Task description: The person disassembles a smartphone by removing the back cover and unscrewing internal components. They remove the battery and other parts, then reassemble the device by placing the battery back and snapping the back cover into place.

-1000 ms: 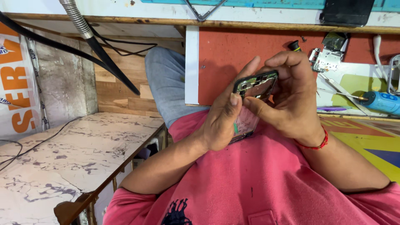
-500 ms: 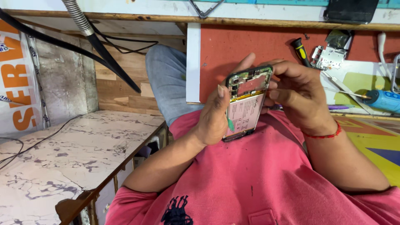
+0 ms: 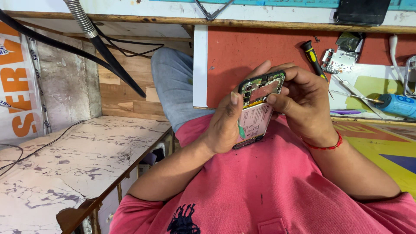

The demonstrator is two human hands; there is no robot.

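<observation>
Opened smartphone (image 3: 256,113), back cover off, held upright, tilted slightly right. Green circuit board and metal shields exposed at top, pale pink battery below, dark frame around the edge. Lower half sits in the left hand (image 3: 225,125), thumb along its left edge; upper end lies under the right hand (image 3: 303,104), fingertips on the top corner.

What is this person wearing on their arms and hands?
Both hands are bare, with no gloves or rings that I can make out. The right hand has a thin red thread bracelet round its wrist. The left hand has a bare wrist. Both forearms are uncovered; short pink shirt sleeves end above the elbows.
</observation>
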